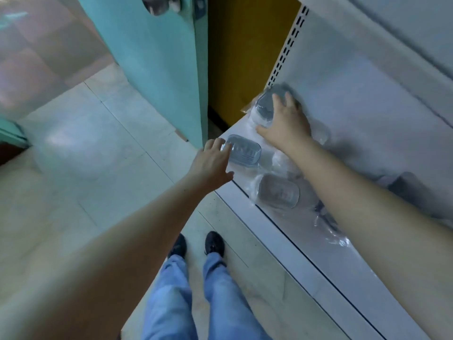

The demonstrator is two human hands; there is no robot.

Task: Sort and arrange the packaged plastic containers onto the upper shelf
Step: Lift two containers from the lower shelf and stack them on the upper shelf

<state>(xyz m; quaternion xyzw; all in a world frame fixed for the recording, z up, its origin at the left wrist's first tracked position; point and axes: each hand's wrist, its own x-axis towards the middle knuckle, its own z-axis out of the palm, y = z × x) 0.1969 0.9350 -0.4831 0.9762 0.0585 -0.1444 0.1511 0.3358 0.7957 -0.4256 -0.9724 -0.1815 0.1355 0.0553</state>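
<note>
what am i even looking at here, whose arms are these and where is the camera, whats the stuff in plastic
There is no machine here. The single picture comes from a wide-angle camera worn on a person's head, looking down, so you see their own arms, legs and shoes. They stand at a white shelf beside a teal door. On the shelf lie plastic containers sealed in clear bags. The left hand curls its fingers round the end of a bluish container at the shelf's front corner. The right hand rests over a grey container further back. A brownish container lies untouched nearer the person.
</note>
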